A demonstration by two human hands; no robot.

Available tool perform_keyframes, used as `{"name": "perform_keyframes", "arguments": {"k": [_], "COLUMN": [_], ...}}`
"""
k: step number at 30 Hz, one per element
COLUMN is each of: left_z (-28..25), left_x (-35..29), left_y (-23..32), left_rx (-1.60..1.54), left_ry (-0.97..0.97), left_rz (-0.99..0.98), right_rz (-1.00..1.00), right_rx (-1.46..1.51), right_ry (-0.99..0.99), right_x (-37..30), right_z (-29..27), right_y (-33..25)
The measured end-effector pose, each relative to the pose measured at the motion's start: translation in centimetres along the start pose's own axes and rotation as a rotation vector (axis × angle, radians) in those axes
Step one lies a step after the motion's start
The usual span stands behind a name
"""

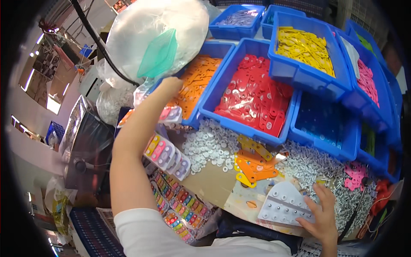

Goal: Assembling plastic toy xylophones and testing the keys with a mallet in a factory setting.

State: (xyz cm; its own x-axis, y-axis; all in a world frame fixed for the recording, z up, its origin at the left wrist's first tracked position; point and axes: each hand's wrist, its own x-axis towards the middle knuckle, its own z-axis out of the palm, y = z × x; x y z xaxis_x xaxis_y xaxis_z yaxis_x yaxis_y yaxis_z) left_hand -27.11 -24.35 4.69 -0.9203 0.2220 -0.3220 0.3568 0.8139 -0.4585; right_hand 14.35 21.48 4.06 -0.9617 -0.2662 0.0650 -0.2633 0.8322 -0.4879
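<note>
My left arm stretches to the back left, with my left hand (172, 87) by the rim of a blue bin of orange plastic strips (199, 81). Its fingers are mostly hidden, so whether it holds anything does not show. Just beyond it, a translucent teal plastic tray (159, 53) leans against a big clear plastic bag (128, 38). At the front right, my right hand (322, 216) has its fingers spread, thumb and fingertips at the right edge of a white holder (280, 204). Rows of round white pieces and metal studs sit in that holder.
Blue bins hold red pieces (257, 94), yellow pieces (304, 47) and pink pieces (367, 83). White discs (209, 143), metal rivets (308, 160) and orange plates (254, 167) lie on the table. Filled multicoloured packs (169, 158) are beside my left arm.
</note>
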Motion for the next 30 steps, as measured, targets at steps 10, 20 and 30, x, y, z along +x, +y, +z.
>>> {"name": "perform_keyframes", "arguments": {"k": [10,20,30], "left_z": [6.9,-7.2,1.4], "left_x": [2.7,-5.3,-19.1], "left_y": [-2.4,1.2,22.9], "left_rx": [-0.157,-0.752,-0.357], "left_ry": [0.090,0.513,0.626], "left_rz": [0.319,0.298,0.712], "right_rz": [-0.339,-0.245,-0.407], "right_rx": [-0.089,-0.201,-0.054], "right_ry": [0.251,-0.065,0.311], "right_x": [15.8,15.6,17.6], "right_z": [0.2,5.4,3.4], "right_y": [-5.7,-2.4,-4.7]}}
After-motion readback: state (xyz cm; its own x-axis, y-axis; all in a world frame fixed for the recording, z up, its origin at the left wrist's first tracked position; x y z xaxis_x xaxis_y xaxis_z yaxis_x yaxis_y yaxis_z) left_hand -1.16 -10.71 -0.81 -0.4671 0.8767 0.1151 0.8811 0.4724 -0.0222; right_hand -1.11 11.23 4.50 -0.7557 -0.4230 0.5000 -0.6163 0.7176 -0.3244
